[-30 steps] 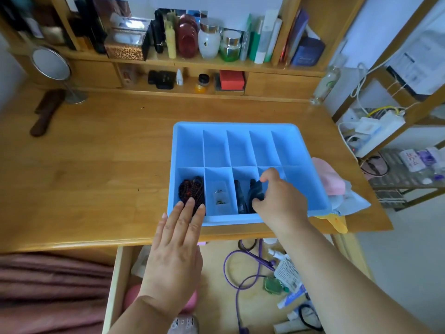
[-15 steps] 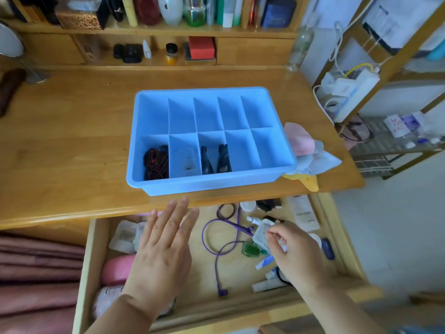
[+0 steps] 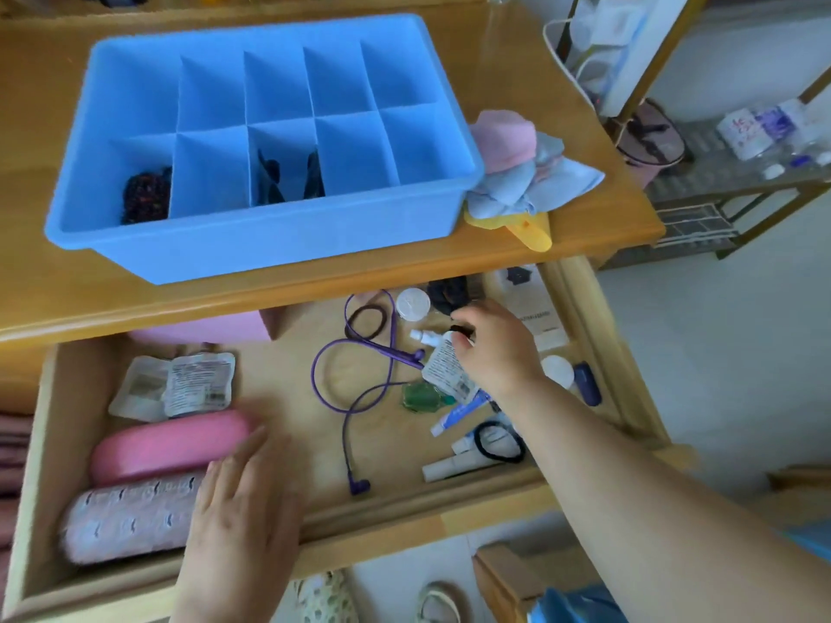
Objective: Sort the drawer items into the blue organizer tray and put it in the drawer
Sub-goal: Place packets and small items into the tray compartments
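Note:
The blue organizer tray [image 3: 270,238] stands on the desk above the open drawer [image 3: 404,510]. Dark beads [image 3: 146,197] lie in its front-left compartment and dark clips [image 3: 288,177] in the third front one. My right hand [image 3: 499,353] reaches into the drawer's right side, fingertips pinched on a small dark item [image 3: 463,329] beside a white sachet [image 3: 445,366]. My left hand [image 3: 243,523] lies flat on the drawer's front edge, fingers apart, holding nothing. Loose in the drawer are a purple cable [image 3: 355,397], a black hair tie [image 3: 499,442] and a brown hair tie [image 3: 368,317].
The drawer's left side holds a pink case [image 3: 166,442], a patterned pouch [image 3: 130,523] and foil packets [image 3: 180,384]. Pink and blue cloths [image 3: 521,164] lie against the tray's right end. A wire shelf [image 3: 719,182] stands to the right of the desk.
My right hand left the tray, dropped into the drawer and moved toward its back right. My left hand pulled back to the drawer's front edge. The view tilted down.

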A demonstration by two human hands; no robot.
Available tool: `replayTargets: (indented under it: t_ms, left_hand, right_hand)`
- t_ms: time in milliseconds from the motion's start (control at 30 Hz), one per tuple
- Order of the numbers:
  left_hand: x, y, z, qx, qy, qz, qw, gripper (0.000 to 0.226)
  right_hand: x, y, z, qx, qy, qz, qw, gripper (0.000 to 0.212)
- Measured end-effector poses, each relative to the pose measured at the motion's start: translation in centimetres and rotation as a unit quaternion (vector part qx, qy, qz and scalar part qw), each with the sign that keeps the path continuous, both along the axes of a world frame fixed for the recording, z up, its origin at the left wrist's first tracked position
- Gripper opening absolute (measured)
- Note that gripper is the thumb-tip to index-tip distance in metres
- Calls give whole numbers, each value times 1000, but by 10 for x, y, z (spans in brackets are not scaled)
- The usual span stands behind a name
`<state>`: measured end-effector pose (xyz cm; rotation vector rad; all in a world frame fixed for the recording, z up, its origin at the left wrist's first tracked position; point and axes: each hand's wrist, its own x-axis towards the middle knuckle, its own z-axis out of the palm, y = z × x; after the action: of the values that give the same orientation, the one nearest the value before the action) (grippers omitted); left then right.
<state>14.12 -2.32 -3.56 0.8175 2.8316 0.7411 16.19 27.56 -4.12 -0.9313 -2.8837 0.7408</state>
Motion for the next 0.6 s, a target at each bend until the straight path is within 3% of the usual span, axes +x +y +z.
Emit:
replayTargets:
  t_ms: [167, 267, 333, 400, 467, 533, 600]
  left_hand:
    - [5, 6, 0, -64, 2, 23, 998, 54]
    - [4, 5, 0, -68, -8, 20, 997, 54]
    - [4, 2, 1, -43, -21, -5, 999, 55]
    - [3, -2, 5, -9, -40, -78, 996, 56]
    - [1, -15, 8, -34, -19, -199, 979, 54]
    - [-4, -30, 9, -110, 22, -283, 953, 53]
    - [-6, -42, 6, -138, 53, -304, 941, 48]
  right_hand:
    - [28, -11, -11, -8, -100, 104, 990, 50]
    - [33, -14, -4, 0, -165, 138, 977, 54]
    - [39, -19, 10, 0, -154, 132, 979, 58]
    - [56, -26, 28, -38, -104, 125, 986, 55]
    - [83, -35, 46, -93, -93, 145, 981, 53]
    - [110, -44, 59, -96, -162, 188, 964, 63]
    - [127, -51, 58, -17, -233, 252, 939, 77]
